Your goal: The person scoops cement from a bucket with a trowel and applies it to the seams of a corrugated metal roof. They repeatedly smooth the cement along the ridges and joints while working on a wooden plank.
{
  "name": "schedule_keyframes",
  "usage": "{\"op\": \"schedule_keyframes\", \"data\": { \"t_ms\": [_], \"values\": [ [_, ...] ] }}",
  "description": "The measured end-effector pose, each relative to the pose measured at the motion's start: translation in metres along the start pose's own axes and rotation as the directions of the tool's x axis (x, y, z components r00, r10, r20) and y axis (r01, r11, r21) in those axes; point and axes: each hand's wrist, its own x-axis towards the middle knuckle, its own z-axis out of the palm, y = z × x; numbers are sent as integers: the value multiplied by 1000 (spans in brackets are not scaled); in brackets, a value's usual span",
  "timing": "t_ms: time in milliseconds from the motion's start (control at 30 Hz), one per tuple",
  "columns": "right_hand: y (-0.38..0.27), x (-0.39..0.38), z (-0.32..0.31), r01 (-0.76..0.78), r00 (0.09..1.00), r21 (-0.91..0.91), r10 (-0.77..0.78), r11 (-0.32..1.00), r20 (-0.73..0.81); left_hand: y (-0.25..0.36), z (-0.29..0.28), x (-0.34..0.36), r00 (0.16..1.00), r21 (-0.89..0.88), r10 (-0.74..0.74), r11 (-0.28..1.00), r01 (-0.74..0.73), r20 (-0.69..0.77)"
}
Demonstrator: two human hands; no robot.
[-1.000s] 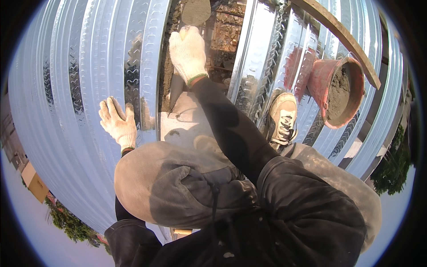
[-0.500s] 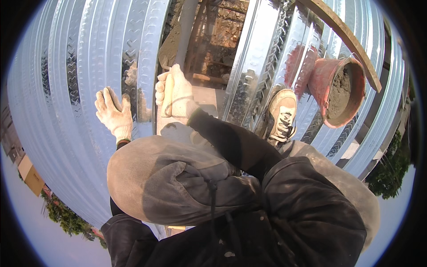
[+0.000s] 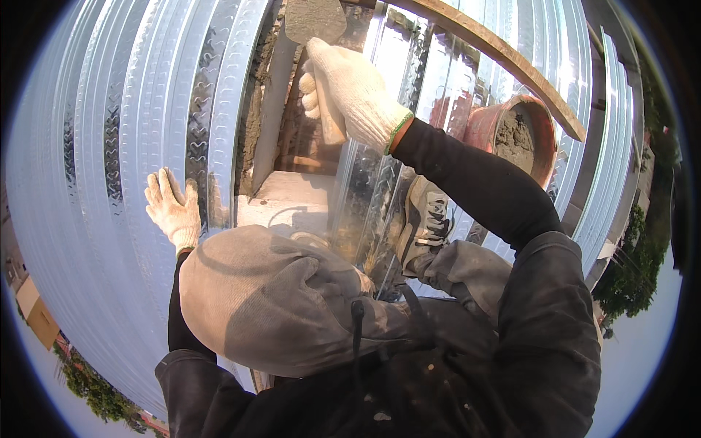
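Observation:
My right hand (image 3: 354,95), in a cream knit glove, is wrapped round the wooden handle (image 3: 332,128) of a trowel. The trowel's blade (image 3: 315,22), coated in grey mortar, points away from me at the far end of the opening between the metal sheets. Below it, a narrow strip of rough mortar (image 3: 252,124) runs along the opening's left edge beside a grey bar (image 3: 275,102). My left hand (image 3: 174,208), gloved alike, rests with fingers stretched out on the ribbed, shiny metal sheet (image 3: 157,109) to the left.
A red bucket (image 3: 485,128) of wet grey mortar (image 3: 515,137) stands at the right on the sheeting. A curved-looking wooden board (image 3: 489,47) crosses the far right. My shoe (image 3: 426,223) is planted right of the opening, near a pale block (image 3: 292,193) at its near end.
My right hand has moved away from me and rightward with the trowel, my arm reaching out farther. My left hand stays on the sheet. The view has shifted, bringing the bucket leftward.

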Motion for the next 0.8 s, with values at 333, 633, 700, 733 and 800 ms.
{"op": "schedule_keyframes", "data": {
  "t_ms": [333, 633, 700, 733, 800],
  "values": [
    [-259, -197, -285, -39, 998, -931, -65, -362, -17, -29, 29, -6, 999, 12, -4, 1000, 3, 37],
    [-107, -228, -353, -325, 943, -840, -82, -434, -323, -45, 32, 2, 998, 67, 5, 998, -10, 69],
    [-82, -219, -356, -334, 935, -915, 41, -225, -351, -38, 25, 5, 993, 32, -43, 999, 40, 107],
    [-82, -223, -359, -403, 906, -912, 105, -75, -409, -32, 15, 4, 988, -36, -86, 995, 92, 131],
    [-83, -233, -366, -538, 837, -816, 253, 212, -486, -30, 19, 3, 986, -66, -102, 991, 112, 135]
  ]
}}
